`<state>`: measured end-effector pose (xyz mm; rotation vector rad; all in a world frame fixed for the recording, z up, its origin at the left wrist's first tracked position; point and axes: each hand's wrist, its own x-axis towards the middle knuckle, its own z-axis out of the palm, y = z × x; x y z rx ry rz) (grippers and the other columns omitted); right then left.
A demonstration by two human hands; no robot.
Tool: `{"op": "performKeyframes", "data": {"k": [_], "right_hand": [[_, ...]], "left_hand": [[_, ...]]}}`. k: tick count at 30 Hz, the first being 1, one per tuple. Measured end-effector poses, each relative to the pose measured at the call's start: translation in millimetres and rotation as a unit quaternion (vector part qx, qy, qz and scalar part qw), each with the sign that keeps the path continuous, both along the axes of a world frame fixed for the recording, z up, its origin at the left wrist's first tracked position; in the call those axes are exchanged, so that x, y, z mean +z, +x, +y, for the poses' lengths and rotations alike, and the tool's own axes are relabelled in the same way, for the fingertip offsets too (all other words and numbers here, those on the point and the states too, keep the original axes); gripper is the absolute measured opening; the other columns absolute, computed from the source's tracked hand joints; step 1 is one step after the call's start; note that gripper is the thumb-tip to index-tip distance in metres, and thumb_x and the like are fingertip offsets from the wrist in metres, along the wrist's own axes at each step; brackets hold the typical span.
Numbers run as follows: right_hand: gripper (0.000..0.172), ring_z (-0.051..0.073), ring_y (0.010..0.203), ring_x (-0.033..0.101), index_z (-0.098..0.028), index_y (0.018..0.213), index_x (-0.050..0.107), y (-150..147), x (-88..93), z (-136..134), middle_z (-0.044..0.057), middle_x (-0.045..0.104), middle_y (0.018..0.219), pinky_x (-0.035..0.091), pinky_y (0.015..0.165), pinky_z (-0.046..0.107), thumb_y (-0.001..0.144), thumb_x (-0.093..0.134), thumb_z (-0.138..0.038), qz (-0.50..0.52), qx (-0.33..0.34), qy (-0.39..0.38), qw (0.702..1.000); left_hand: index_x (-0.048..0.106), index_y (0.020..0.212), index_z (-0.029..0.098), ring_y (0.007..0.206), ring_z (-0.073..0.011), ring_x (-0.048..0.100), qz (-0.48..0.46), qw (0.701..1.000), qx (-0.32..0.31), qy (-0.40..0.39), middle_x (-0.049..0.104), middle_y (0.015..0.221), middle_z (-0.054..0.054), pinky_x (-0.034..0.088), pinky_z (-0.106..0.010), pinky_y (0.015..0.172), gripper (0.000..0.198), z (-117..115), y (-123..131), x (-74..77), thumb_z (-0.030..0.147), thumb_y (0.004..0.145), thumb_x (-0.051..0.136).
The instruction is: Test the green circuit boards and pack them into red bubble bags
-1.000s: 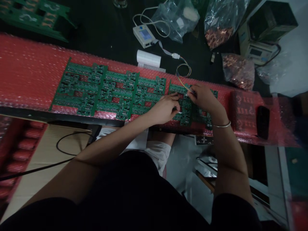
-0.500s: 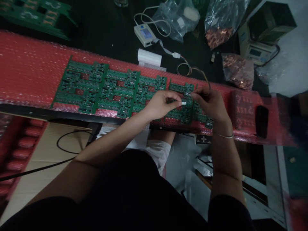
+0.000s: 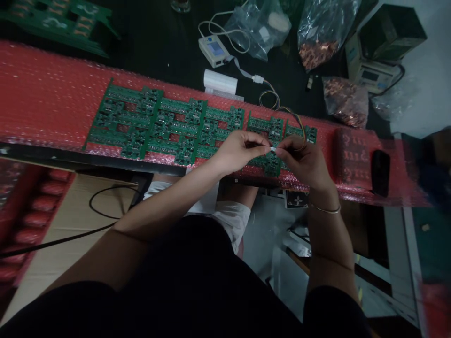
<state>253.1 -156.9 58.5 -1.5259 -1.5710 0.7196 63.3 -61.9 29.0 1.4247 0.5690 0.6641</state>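
A row of green circuit boards (image 3: 162, 126) lies on red bubble wrap (image 3: 49, 103) along the bench. My left hand (image 3: 239, 150) hovers just above the boards and pinches a small white connector (image 3: 273, 149) at its fingertips. My right hand (image 3: 305, 157) meets it from the right, fingers closed on the thin coloured wire cable (image 3: 299, 124) that runs to that connector. The cable loops back to a small white tester with a blue screen (image 3: 213, 50).
A white roll (image 3: 220, 83) lies behind the boards. Clear bags with copper-coloured parts (image 3: 319, 49) and a box-shaped instrument (image 3: 380, 51) stand at the back right. A black object (image 3: 380, 171) rests on the wrap at right. Another green panel (image 3: 63, 21) lies far left.
Both hands lifted off the right-hand board and came together above it. The white connector now sits between the fingertips of both hands, and the cable followed the right hand.
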Motion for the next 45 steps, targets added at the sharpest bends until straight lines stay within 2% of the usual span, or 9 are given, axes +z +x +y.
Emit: {"op": "performKeyframes", "data": {"k": [5,8,14,17,21,27,33,39,45], "right_hand": [[0.029,0.012,0.067,0.048,-0.022,0.087,0.062,-6.6,1.5,-5.1,-0.001,0.058,0.075,0.039,0.064,0.030,0.098,0.064,-0.048,-0.016,0.005,-0.001,1.000],[0.024,0.013,0.067,0.047,-0.022,0.085,0.058,-7.8,4.6,-5.6,-0.001,0.055,0.075,0.039,0.065,0.031,0.099,0.062,-0.042,-0.062,0.017,0.019,0.998],[0.017,0.017,0.071,0.049,-0.024,0.083,0.055,10.4,6.2,-5.2,0.001,0.055,0.079,0.040,0.069,0.033,0.098,0.059,-0.031,-0.192,0.028,0.046,0.980],[0.013,0.017,0.073,0.052,-0.023,0.086,0.056,20.8,-3.6,-5.4,0.002,0.058,0.082,0.041,0.070,0.033,0.098,0.056,-0.028,-0.241,0.095,-0.004,0.966],[0.018,0.019,0.075,0.054,-0.021,0.085,0.056,22.6,-17.6,-5.7,0.005,0.060,0.085,0.040,0.071,0.033,0.100,0.050,-0.028,-0.316,0.164,-0.067,0.932],[0.019,0.022,0.079,0.059,-0.019,0.089,0.061,17.6,-16.9,-5.4,0.009,0.065,0.090,0.041,0.072,0.033,0.102,0.047,-0.024,-0.400,0.193,-0.117,0.889],[0.017,0.022,0.080,0.061,-0.018,0.090,0.062,14.9,-16.6,-5.7,0.010,0.067,0.092,0.042,0.072,0.033,0.102,0.050,-0.022,-0.444,0.186,-0.105,0.870],[0.011,0.024,0.082,0.063,-0.018,0.090,0.062,12.9,-25.4,-5.4,0.010,0.067,0.094,0.046,0.072,0.034,0.098,0.056,-0.020,-0.450,0.156,-0.089,0.875],[0.013,0.024,0.089,0.063,-0.020,0.099,0.068,20.1,-26.0,-22.6,0.009,0.065,0.097,0.052,0.080,0.038,0.099,0.059,-0.029,-0.352,0.059,-0.005,0.934]], "left_hand": [[0.076,0.082,0.015,0.086,-0.0169,0.071,-0.003,1.000,-0.013,-0.008,0.078,0.087,-0.004,0.055,-0.030,0.086,0.017,-4.1,-1.9,3.6,0.032,0.081,0.078],[0.076,0.084,0.015,0.085,-0.0167,0.072,0.008,0.999,-0.024,0.021,0.078,0.087,-0.004,0.055,-0.030,0.085,0.016,-4.8,-2.5,4.6,0.031,0.084,0.075],[0.075,0.085,0.017,0.091,-0.0162,0.073,0.063,0.983,0.004,0.171,0.079,0.093,-0.004,0.055,-0.029,0.090,0.010,-2.5,-10.6,-3.3,0.020,0.088,0.067],[0.075,0.086,0.018,0.096,-0.0172,0.073,0.104,0.963,0.002,0.250,0.079,0.099,-0.004,0.055,-0.032,0.094,0.012,-4.2,-17.7,-16.1,0.015,0.088,0.064],[0.074,0.086,0.019,0.115,-0.0238,0.071,0.175,0.929,-0.015,0.326,0.077,0.116,-0.008,0.053,-0.043,0.105,0.016,-8.8,-24.2,-31.0,0.010,0.088,0.061],[0.075,0.090,0.019,0.129,-0.0265,0.066,0.193,0.923,-0.020,0.333,0.074,0.128,-0.011,0.052,-0.047,0.111,0.016,-10.7,-26.3,-34.5,0.011,0.091,0.060],[0.075,0.089,0.018,0.129,-0.0272,0.067,0.194,0.921,-0.017,0.337,0.075,0.127,-0.012,0.052,-0.047,0.111,0.017,-10.5,-25.1,-33.8,0.010,0.090,0.060],[0.075,0.089,0.017,0.129,-0.0274,0.067,0.189,0.920,-0.022,0.341,0.075,0.128,-0.013,0.052,-0.047,0.111,0.017,-10.7,-26.2,-34.0,0.011,0.090,0.059],[0.075,0.090,0.019,0.124,-0.0251,0.069,0.184,0.923,-0.017,0.339,0.076,0.124,-0.009,0.054,-0.044,0.109,0.017,-9.5,-26.3,-34.9,0.013,0.090,0.059]]}}
